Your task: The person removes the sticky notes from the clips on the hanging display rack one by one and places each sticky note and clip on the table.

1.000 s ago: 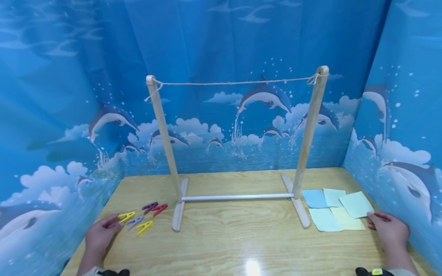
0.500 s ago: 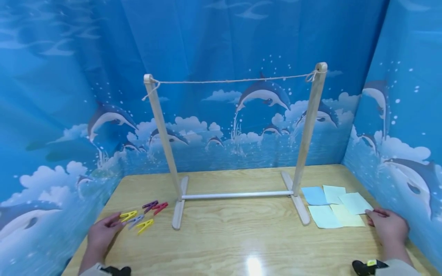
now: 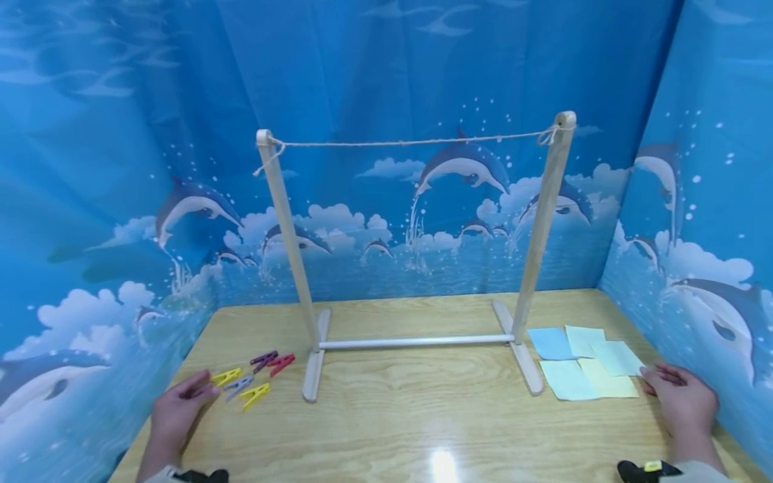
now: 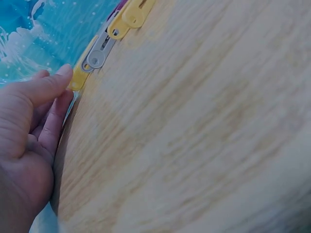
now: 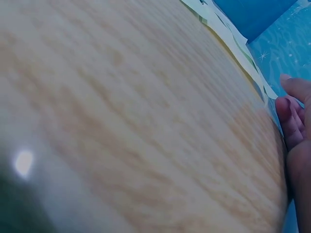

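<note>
My left hand (image 3: 177,406) lies on the table's left side, fingers loosely bent, with its fingertips right by the end of a yellow clothespin (image 3: 226,376). In the left wrist view the thumb and fingers stand a little apart beside that clothespin (image 4: 78,80); contact is hard to tell. Grey (image 3: 239,385), second yellow (image 3: 255,396), purple (image 3: 264,360) and red (image 3: 281,364) clothespins lie around it. At the right, my right hand (image 3: 685,399) has its fingertips at the corner of a pale green paper square (image 3: 617,358), thumb and finger slightly apart in the right wrist view.
A wooden frame with two posts (image 3: 290,241) and a string (image 3: 398,143) tied between them stands mid-table (image 3: 410,416). Blue (image 3: 551,343), green (image 3: 568,381) and yellow (image 3: 606,382) paper squares lie by its right foot. Dolphin-printed curtains (image 3: 386,67) enclose the back and sides.
The pale green paper in my right fingers has come down and left, flat onto the other squares. The yellow clothespin by my left hand has shifted slightly right.
</note>
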Demonstrator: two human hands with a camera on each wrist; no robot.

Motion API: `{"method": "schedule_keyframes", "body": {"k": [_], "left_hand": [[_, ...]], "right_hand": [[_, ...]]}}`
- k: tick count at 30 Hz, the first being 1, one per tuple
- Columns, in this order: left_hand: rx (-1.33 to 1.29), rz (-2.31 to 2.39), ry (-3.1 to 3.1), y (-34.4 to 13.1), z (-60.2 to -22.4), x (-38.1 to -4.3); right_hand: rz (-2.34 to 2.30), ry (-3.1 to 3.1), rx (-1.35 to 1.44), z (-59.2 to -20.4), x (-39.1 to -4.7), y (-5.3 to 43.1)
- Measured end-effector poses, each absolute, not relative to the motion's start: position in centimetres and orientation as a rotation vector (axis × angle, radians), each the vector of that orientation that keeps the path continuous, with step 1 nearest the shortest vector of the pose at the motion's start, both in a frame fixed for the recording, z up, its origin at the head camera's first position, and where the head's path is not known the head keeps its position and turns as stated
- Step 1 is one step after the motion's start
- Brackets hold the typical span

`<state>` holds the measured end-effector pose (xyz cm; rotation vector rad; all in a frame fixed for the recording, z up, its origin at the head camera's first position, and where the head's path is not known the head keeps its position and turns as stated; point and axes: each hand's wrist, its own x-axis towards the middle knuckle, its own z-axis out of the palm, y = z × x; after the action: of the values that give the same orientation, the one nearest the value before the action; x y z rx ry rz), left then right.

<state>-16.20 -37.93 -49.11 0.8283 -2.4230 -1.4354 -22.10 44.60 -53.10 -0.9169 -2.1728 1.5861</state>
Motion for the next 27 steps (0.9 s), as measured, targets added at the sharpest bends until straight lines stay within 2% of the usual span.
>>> {"method": "schedule_keyframes", "body": {"k": [13, 22, 27], "left_hand": [[1.018, -1.542, -2.187, -36.8, -48.2, -15.2], [0.91, -1.611, -2.186, -36.1, -47.1, -13.3], [0.829, -1.499, -2.328, -35.3, -46.3, -12.5]], "right_hand": [[1.683, -2.167, -0.748, -52.4, -20.7, 44.2], [1.459, -2.404, -0.683, -50.0, -19.8, 42.8], [1.39, -2.457, -0.577, -48.8, -19.2, 41.8]]}}
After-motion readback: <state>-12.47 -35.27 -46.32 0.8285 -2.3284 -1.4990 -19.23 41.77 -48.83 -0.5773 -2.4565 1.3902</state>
